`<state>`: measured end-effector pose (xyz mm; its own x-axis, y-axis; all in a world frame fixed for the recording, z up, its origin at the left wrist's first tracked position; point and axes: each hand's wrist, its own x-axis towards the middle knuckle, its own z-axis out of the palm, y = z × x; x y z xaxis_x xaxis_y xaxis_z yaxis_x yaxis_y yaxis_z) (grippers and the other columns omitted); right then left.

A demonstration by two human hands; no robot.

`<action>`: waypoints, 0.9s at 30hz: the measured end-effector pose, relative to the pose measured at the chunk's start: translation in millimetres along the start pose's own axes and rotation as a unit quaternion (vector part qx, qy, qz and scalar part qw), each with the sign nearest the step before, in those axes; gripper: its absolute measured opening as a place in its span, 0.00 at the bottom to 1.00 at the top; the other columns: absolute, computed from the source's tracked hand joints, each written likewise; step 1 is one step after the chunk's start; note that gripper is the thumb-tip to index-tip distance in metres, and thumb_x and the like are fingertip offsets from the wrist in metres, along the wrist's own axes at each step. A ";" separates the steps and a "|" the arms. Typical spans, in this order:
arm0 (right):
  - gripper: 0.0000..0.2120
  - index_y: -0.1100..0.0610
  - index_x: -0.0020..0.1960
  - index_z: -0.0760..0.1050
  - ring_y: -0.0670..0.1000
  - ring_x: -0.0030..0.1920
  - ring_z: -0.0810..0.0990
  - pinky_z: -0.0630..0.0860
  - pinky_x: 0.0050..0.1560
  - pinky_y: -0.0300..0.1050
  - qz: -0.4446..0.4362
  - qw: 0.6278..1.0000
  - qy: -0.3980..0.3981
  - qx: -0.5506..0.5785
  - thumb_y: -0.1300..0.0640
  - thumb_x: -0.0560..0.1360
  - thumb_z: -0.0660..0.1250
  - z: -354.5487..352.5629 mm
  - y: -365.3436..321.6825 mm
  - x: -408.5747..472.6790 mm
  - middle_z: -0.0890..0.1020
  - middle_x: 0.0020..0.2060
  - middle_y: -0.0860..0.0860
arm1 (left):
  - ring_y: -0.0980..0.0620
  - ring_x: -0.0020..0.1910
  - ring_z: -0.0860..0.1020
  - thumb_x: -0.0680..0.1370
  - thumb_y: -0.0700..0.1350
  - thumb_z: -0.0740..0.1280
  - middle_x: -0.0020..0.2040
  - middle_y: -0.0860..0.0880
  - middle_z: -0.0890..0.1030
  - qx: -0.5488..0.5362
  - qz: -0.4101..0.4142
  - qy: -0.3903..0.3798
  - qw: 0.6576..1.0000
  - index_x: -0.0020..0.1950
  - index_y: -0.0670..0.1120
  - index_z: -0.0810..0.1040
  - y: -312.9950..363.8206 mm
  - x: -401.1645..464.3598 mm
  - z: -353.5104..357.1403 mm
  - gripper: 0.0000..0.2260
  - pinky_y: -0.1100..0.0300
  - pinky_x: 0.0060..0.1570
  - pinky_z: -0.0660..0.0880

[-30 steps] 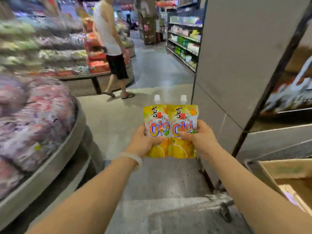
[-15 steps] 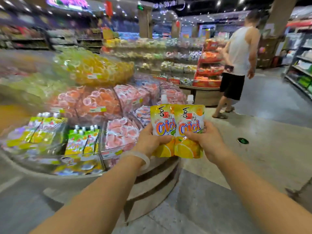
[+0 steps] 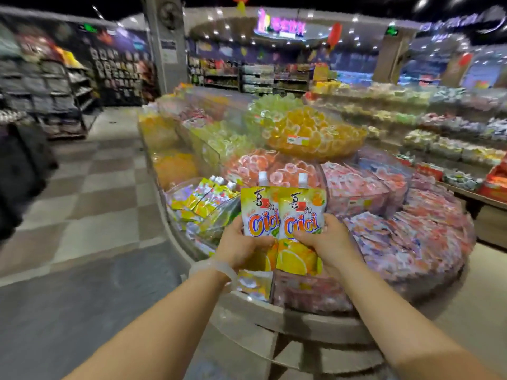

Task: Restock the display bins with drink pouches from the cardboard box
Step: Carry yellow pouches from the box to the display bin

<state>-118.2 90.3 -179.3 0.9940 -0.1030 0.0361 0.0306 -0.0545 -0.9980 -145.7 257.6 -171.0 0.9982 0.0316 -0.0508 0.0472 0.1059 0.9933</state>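
Two yellow-orange drink pouches with white caps stand side by side in front of me. My left hand point(image 3: 241, 246) grips the left pouch point(image 3: 259, 212) and my right hand point(image 3: 327, 244) grips the right pouch point(image 3: 301, 212). Both are held upright above the near rim of a round display stand point(image 3: 274, 316). Just left of them, a clear bin point(image 3: 203, 201) holds several similar yellow pouches. The cardboard box is out of view.
The round stand carries bins of pink packets point(image 3: 406, 237), orange jelly cups point(image 3: 315, 133) and green ones point(image 3: 227, 141). Long shelves of sweets point(image 3: 444, 127) run at the right. Checkered floor point(image 3: 90, 187) lies to the left, with dark racks point(image 3: 46, 97) beyond.
The view has swung left from the aisle and box to face the round display. Both hands kept hold of the pouches, which now hover over the stand's front bins.
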 end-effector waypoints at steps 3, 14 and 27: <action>0.21 0.64 0.58 0.73 0.56 0.44 0.82 0.80 0.49 0.52 0.007 0.999 -0.047 0.011 0.71 0.67 0.73 63.1 6.4 20.4 0.83 0.48 0.57 | 0.54 0.34 0.79 0.70 0.24 0.67 0.43 0.44 0.81 -0.019 0.003 0.035 0.999 0.59 0.39 0.73 5.1 13.4 -52.1 0.20 0.66 0.27 0.77; 0.20 0.61 0.58 0.73 0.53 0.45 0.82 0.81 0.46 0.48 0.015 0.993 -0.107 0.039 0.68 0.68 0.74 280.5 20.1 119.5 0.83 0.49 0.56 | 0.42 0.50 0.80 0.69 0.28 0.72 0.53 0.42 0.82 0.012 -0.017 0.115 0.993 0.60 0.42 0.74 21.2 124.7 -249.1 0.22 0.50 0.47 0.78; 0.28 0.60 0.65 0.70 0.58 0.61 0.77 0.73 0.62 0.62 0.033 0.998 -0.029 0.045 0.56 0.68 0.74 331.7 31.9 275.8 0.78 0.62 0.57 | 0.54 0.34 0.77 0.70 0.29 0.71 0.46 0.44 0.80 0.049 -0.008 0.033 0.998 0.58 0.43 0.73 15.4 319.5 -287.9 0.20 0.67 0.27 0.75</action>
<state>191.7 389.6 -218.1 0.9985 -0.0448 -0.0311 -0.0294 0.0395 -0.9988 163.4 555.4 -201.9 0.9927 0.0973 -0.0713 0.0708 0.0085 0.9975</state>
